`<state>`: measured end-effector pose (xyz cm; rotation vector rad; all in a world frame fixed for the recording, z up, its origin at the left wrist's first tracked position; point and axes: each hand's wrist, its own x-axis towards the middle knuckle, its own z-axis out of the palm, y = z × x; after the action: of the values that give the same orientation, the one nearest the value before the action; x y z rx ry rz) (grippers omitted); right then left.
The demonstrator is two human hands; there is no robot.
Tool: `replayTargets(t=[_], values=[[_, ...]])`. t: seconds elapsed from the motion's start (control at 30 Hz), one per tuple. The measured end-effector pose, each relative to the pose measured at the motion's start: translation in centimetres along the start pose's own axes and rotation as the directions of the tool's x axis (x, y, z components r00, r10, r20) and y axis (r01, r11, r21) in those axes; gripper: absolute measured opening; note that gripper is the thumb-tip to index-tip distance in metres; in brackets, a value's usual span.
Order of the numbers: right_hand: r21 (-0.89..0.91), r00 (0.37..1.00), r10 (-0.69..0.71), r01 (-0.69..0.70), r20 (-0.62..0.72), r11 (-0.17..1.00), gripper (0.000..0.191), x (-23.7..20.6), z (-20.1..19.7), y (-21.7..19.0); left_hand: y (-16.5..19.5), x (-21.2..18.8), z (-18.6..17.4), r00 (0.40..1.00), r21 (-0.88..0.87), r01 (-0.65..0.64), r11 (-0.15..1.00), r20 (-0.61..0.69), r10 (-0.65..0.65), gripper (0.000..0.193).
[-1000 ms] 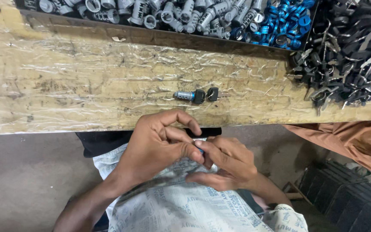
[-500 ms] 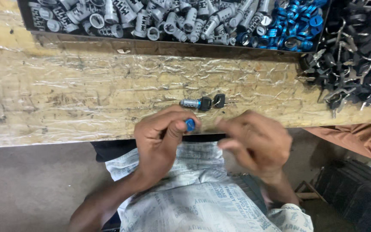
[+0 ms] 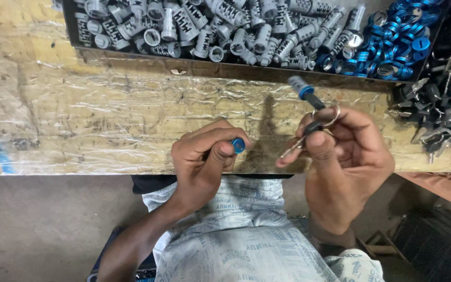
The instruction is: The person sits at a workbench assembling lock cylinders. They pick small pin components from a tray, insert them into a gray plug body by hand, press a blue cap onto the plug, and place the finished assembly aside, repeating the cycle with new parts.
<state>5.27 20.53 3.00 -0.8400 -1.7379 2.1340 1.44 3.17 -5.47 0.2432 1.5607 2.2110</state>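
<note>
My left hand (image 3: 204,156) is closed around a small part with a blue round cap (image 3: 238,145) showing at the fingertips, at the near edge of the workbench. My right hand (image 3: 343,156) is raised over the bench and pinches a black-headed key (image 3: 304,134) on a metal ring (image 3: 325,116). A lock cylinder with a blue collar (image 3: 303,92) lies on the bench just beyond the right fingers.
A dark tray (image 3: 184,65) along the far side holds several grey lock cylinders (image 3: 220,26) and blue rings (image 3: 398,42). A heap of black-headed keys (image 3: 444,104) lies at the right. The wooden bench is covered in plastic film (image 3: 79,120). Printed cloth covers my lap (image 3: 236,235).
My hands have come apart. The right hand rose to the bench with a key and ring; the left hand stays at the bench edge with the blue-capped part.
</note>
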Motion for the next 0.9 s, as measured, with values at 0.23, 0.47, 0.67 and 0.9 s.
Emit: replayTargets(t=[0.23, 0.47, 0.67, 0.9], values=[[-0.584, 0.76, -0.512, 0.642, 0.4, 0.496, 0.022, -1.4, 1.4, 1.6, -0.1, -0.3, -0.3, 1.0, 0.068, -0.015, 0.998, -0.004, 0.015, 0.033], [-0.522, 0.749, -0.442, 0.662, 0.494, 0.538, 0.022, -0.7, 1.2, 1.4, -0.3, -0.4, 0.3, 0.978, 0.289, -0.198, 0.937, -0.003, 0.207, 0.014], [-0.445, 0.794, -0.498, 0.608, 0.348, 0.658, 0.016, -1.8, 0.7, 4.7, 0.2, -1.9, 1.6, 0.935, 0.595, -0.207, 0.776, -0.114, 0.337, 0.022], [-0.519, 0.695, -0.673, 0.685, 0.254, 0.511, 0.01, -1.0, 0.9, 7.7, -0.1, -0.8, 2.0, 0.931, 0.526, -0.208, 0.825, -0.151, 0.331, 0.018]])
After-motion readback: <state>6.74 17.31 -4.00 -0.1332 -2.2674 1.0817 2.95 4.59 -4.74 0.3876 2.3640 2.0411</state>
